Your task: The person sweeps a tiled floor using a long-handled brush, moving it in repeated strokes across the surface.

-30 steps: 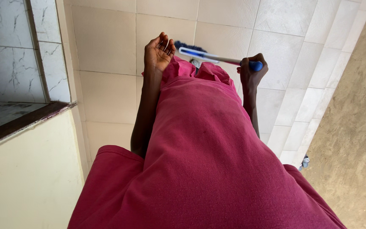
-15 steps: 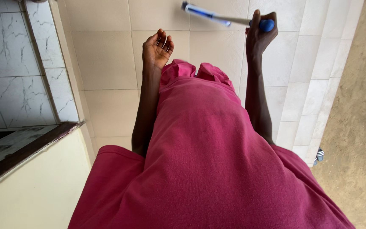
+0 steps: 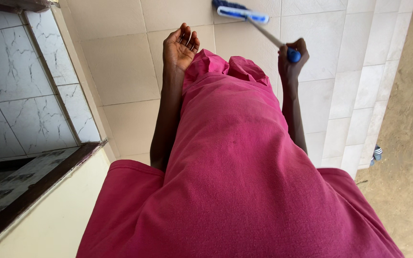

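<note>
Open cream tiled floor [image 3: 125, 71] ahead of both hands: free passage forward. Left side closed off by a marble-tiled wall [image 3: 20, 95] and a dark-edged ledge [image 3: 39, 184] just beside the left arm. Right side: tiled steps [image 3: 359, 105] drop to bare sandy ground [image 3: 407, 119], unobstructed. Broom [image 3: 259, 26] slants across the space before the right hand [image 3: 290, 59]. Pink dress [image 3: 240, 167] fills the near centre, between the arms.

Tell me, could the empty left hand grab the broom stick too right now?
Probably yes. The left hand is open and holds nothing, raised beside the pink dress. The broom handle slants just to its right, gripped at its end by the right hand, with nothing between them.
</note>
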